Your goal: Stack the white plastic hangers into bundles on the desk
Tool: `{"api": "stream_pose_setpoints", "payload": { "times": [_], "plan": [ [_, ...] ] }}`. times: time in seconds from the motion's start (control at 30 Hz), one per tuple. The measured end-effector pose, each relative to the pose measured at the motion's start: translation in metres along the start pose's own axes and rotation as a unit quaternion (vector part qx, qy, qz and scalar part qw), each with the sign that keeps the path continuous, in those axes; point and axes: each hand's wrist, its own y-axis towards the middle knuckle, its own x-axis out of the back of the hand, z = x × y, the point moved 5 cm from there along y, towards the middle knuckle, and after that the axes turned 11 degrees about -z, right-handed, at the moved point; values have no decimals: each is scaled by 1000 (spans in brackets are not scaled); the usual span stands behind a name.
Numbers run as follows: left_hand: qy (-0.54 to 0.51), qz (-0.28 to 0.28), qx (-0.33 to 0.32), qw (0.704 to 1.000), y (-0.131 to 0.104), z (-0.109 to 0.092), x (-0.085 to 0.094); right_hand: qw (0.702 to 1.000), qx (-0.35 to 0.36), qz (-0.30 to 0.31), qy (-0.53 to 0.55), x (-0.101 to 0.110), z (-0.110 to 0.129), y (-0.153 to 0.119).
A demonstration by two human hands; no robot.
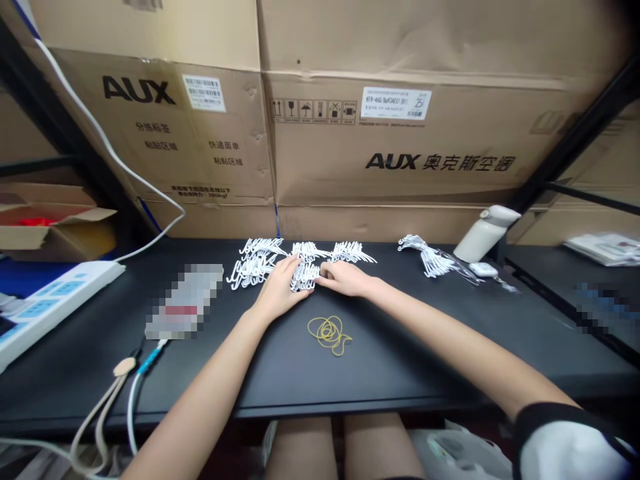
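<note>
Several bundles of white hooks lie on the black table. My left hand [281, 287] rests around the left side of the front middle bundle of white hooks [305, 277], its thumb along the near edge. At the right side of that bundle is my right hand [341, 277], its fingers curled in; what they hold, if anything, is hidden. Other hook bundles [250, 270] are left of my left hand, and one more [351, 252] lies behind my right hand. Yellow rubber bands [329, 331] sit in a loose tangle nearer the table's front edge.
Large cardboard boxes [395, 180] stand behind the table [400, 360]. A white bottle [485, 233], an earbud case [483, 270] and more hooks [434, 261] are at the right. Leftward are a blurred phone [187, 300], cables and a power strip [60, 300].
</note>
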Motion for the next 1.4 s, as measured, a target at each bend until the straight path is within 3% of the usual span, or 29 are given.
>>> {"api": "stream_pose_setpoints", "payload": {
  "times": [0.17,0.27,0.4,0.5,0.57,0.7,0.83,1.1,1.4],
  "plan": [
    [-3,25,-45,999,-1,-13,1,997,-1,-73,-7,12,-2,-18],
    [7,46,-62,997,-2,-18,-1,992,34,-118,21,14,4,-33],
    [58,47,-47,996,-1,-19,-3,990,99,-93,45,-1,20,-46],
    [73,30,-33,996,4,-19,4,990,104,-75,57,-12,26,-49],
    [72,9,-23,997,8,-15,15,988,97,-94,72,-13,28,-50],
    [141,-95,25,985,12,9,49,980,56,-146,124,-5,27,-54],
    [182,-95,53,977,5,32,61,973,27,-170,151,0,24,-59],
    [197,-107,16,974,2,25,64,969,18,-189,159,1,17,-57],
    [236,-32,5,971,2,23,57,963,33,-214,162,2,15,-57]
  ]
}}
